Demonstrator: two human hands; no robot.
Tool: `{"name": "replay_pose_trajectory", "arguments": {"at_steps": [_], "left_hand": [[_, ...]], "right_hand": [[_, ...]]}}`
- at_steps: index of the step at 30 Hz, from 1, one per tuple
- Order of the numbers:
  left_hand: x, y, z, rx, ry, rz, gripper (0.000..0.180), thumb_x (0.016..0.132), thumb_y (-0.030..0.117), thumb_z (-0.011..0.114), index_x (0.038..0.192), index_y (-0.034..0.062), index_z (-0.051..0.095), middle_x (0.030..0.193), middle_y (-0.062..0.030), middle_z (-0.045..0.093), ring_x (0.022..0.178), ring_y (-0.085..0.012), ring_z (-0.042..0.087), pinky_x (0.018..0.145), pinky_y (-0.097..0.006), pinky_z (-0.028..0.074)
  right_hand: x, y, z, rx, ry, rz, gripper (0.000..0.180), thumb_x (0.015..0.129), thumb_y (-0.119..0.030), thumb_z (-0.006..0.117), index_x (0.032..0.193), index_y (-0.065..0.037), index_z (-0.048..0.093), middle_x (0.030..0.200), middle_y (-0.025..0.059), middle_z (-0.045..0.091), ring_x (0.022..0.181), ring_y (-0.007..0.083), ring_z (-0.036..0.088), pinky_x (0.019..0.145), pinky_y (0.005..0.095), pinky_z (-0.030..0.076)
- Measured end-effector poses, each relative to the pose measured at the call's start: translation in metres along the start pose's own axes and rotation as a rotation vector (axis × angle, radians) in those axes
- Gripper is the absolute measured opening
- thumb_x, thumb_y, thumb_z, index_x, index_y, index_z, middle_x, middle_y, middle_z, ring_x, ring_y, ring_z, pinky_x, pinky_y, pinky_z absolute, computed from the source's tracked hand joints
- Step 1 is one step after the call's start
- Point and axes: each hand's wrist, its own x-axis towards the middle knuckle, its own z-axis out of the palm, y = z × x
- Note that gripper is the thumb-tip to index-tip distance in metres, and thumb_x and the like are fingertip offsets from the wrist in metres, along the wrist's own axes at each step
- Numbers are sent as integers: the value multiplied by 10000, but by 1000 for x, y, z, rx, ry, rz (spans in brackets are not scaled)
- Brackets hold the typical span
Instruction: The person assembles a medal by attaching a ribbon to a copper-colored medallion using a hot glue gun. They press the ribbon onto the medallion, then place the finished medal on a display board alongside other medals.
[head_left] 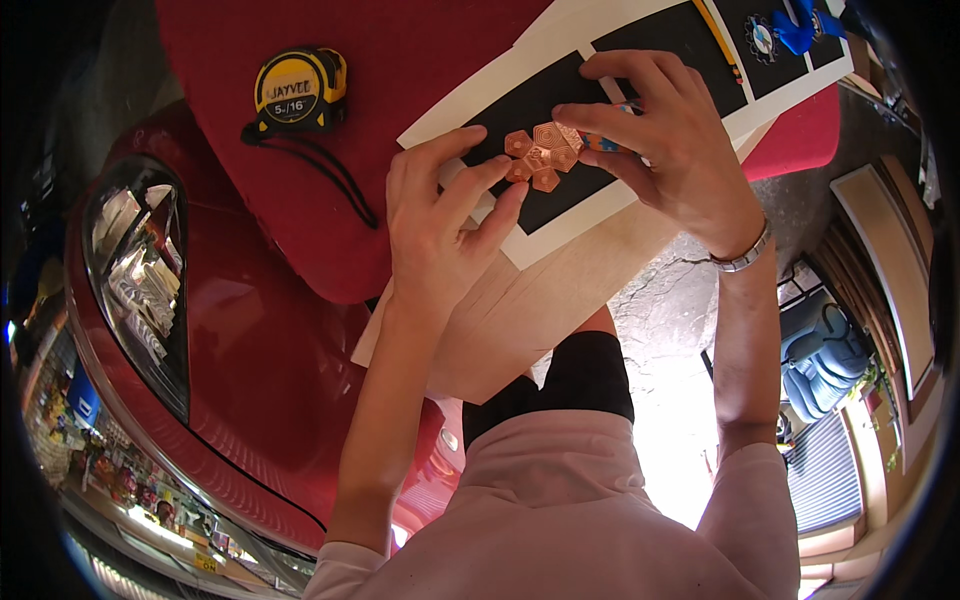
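A copper-coloured medal [541, 158] made of joined hexagons lies over a black panel of a white-bordered board [535, 243]. My left hand [440, 205] holds its left edge between thumb and index finger, with another finger reaching over the board's border. At the medal's upper right, the thumb and index finger of my right hand [682, 150] close on it beside a patterned blue-and-orange ribbon [600, 143]. My right fingers partly cover the ribbon. A metal bracelet is on my right wrist.
A yellow-and-black tape measure [298, 92] with a black strap sits on red cloth [400, 50]. A yellow pencil [718, 38] and a round medal [760, 38] with a blue ribbon [798, 30] occupy other black panels. A red car [250, 330] stands left; a blue seat [825, 355] is right.
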Motion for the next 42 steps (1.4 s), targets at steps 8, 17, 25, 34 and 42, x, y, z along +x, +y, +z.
{"name": "replay_pose_trajectory", "arguments": {"at_steps": [8,17,25,34,42], "left_hand": [[7,8,-15,-3,-29,-30,340,724,130,896,1038,97,770,1236,-95,685,1037,-258,633,871,-357,528],[61,-9,-23,71,-194,135,424,855,233,804,1244,105,693,1310,-122,642,1181,-313,546,986,-420,454],[92,-19,-24,-75,-413,40,566,774,276,861,1278,116,660,1050,-78,648,995,-299,590,902,-424,455],[94,-14,-26,-4,-472,9,657,684,280,915,1269,143,649,1068,-63,632,1055,-295,565,946,-443,420],[94,-13,-25,18,-470,1,683,665,269,924,1274,151,639,1090,-54,626,1063,-294,555,945,-440,414]], "right_hand": [[-25,-19,-13,88,310,155,369,768,-133,846,1120,-146,736,1200,41,660,1063,261,613,911,404,446],[-62,-102,64,40,526,568,312,803,-133,834,1097,-131,731,1030,25,648,916,240,594,832,387,409],[-49,-101,77,-13,515,672,496,816,-266,851,1252,-129,659,1137,49,610,1006,257,562,863,411,400],[-40,-100,81,32,564,717,579,777,-313,885,1251,-91,638,1133,84,588,1016,298,557,868,426,413],[-39,-96,83,49,572,701,544,766,-306,898,1201,-94,650,1132,80,590,1006,291,562,867,421,406]]}}
